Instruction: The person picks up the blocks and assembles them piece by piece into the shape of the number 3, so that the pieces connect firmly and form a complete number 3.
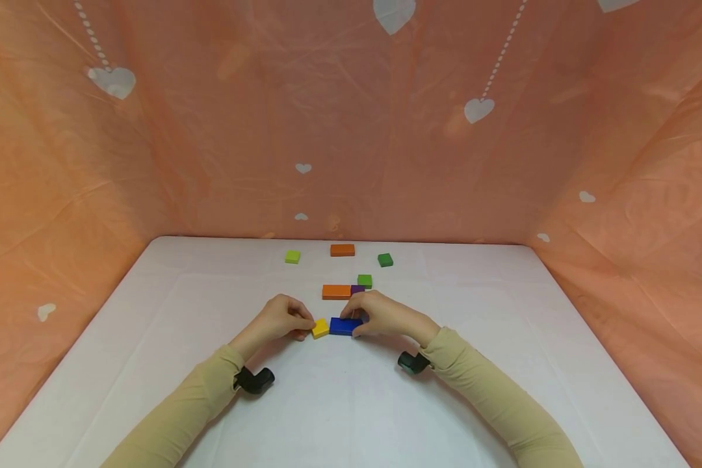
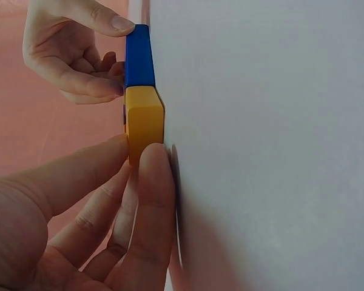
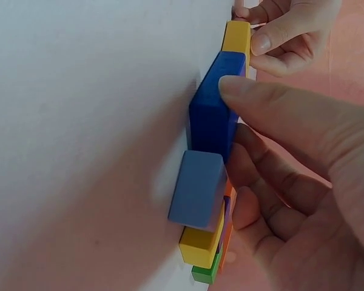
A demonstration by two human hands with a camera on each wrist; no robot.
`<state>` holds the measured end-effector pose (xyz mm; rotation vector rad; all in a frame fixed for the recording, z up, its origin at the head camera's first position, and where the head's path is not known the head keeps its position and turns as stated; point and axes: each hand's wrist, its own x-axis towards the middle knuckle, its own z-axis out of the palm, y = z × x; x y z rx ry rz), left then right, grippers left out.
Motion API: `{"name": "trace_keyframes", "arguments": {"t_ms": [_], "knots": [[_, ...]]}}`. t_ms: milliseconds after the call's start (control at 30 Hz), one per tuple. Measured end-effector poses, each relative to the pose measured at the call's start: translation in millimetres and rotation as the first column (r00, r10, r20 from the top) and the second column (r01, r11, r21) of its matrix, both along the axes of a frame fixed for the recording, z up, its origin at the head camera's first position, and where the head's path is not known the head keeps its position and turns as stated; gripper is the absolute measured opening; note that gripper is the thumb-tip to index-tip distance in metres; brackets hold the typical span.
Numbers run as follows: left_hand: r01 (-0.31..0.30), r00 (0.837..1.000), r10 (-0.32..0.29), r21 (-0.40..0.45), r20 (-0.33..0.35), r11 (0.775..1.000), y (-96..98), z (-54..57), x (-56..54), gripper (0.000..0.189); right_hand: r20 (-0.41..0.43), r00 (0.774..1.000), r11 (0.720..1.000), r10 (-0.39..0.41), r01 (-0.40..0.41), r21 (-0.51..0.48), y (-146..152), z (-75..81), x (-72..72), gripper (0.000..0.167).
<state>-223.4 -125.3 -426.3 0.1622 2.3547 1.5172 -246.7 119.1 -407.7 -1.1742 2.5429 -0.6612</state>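
Note:
My left hand (image 1: 282, 318) pinches a small yellow block (image 1: 320, 328) between thumb and fingers, low over the white table. Just to its right lies a longer dark blue block (image 1: 342, 326), which my right hand (image 1: 386, 315) grips by its right part, thumb on the near side. In the left wrist view the yellow block (image 2: 145, 118) stands turned at an angle, one end right at the end of the blue block (image 2: 139, 57). The right wrist view shows a light blue block (image 3: 198, 189) and another yellow block (image 3: 201, 245) beside my right hand; the hand hides them in the head view.
Beyond the hands lie an orange block (image 1: 336, 292), a partly covered purple block (image 1: 357, 288) and a green block (image 1: 364, 281). Near the far edge are a lime block (image 1: 292, 257), another orange block (image 1: 342, 250) and a dark green block (image 1: 385, 260). Orange curtains (image 1: 339, 130) enclose the table.

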Motion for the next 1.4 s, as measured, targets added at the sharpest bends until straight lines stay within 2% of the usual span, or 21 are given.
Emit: {"name": "trace_keyframes", "arguments": {"t_ms": [533, 767, 1133, 1300, 1400], "knots": [[0.011, 1.0, -0.011, -0.001, -0.014, 1.0, -1.8, -0.9, -0.4, 0.007, 0.01, 1.0, 1.0, 0.004, -0.004, -0.013, 2, 3.8, 0.4, 0.033], [0.002, 1.0, -0.002, -0.012, 0.006, 1.0, -1.9, 0.2, 0.3, 0.008, 0.042, 0.999, 0.996, -0.016, 0.019, -0.087, 8, 10.4, -2.2, 0.031], [0.002, 1.0, -0.002, -0.008, 0.015, 1.0, -1.2, -0.4, -0.3, 0.008, -0.039, 0.998, 0.975, -0.039, 0.03, -0.221, 27, 32.4, -18.1, 0.029], [0.01, 1.0, -0.01, -0.003, 0.01, 1.0, -1.5, -1.0, -0.2, 0.009, -0.106, 0.99, 0.96, -0.097, 0.065, -0.272, 38, 40.9, -28.1, 0.025], [0.021, 1.0, -0.021, 0.0, 0.014, 1.0, -1.8, 0.1, 0.3, 0.01, -0.113, 0.983, 0.95, -0.144, 0.105, -0.294, 45, 43.0, -33.9, 0.024]]}}
